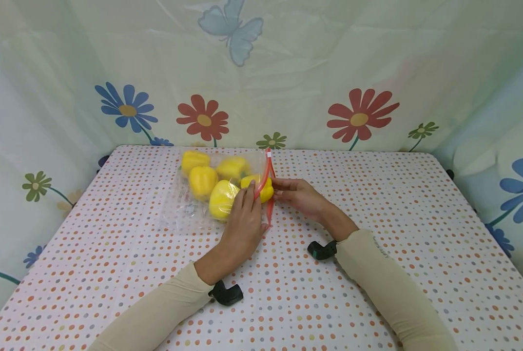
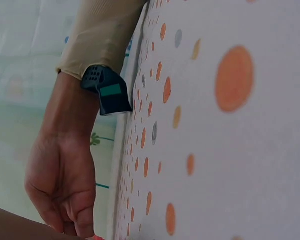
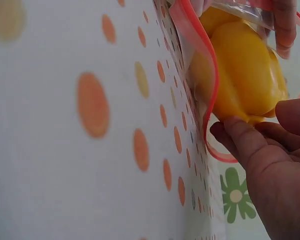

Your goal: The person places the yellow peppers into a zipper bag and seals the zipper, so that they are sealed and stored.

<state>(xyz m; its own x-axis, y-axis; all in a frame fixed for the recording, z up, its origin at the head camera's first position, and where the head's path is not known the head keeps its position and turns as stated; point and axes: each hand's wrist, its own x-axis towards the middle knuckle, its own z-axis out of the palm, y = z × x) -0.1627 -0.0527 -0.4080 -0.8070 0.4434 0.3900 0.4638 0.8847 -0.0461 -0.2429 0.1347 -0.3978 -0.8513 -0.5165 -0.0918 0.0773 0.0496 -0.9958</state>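
A clear zip bag (image 1: 186,214) with a red zip strip lies on the table, its mouth facing right. Several yellow bell peppers (image 1: 203,182) are inside it. One more yellow bell pepper (image 3: 242,67) sits within the mouth, framed by the red strip. My left hand (image 1: 243,224) holds the bag near its mouth, fingers over the upper film and thumb by the lower end of the strip. My right hand (image 1: 302,197) is at the mouth, its extended fingertips touching the end of that pepper; the thumb (image 3: 292,116) is beside it.
A white cloth with coloured dots covers the table (image 1: 375,302). Behind it hangs a curtain (image 1: 287,58) printed with flowers and a butterfly. Each wrist wears a black camera, one on the left (image 1: 227,293) and one on the right (image 1: 322,250).
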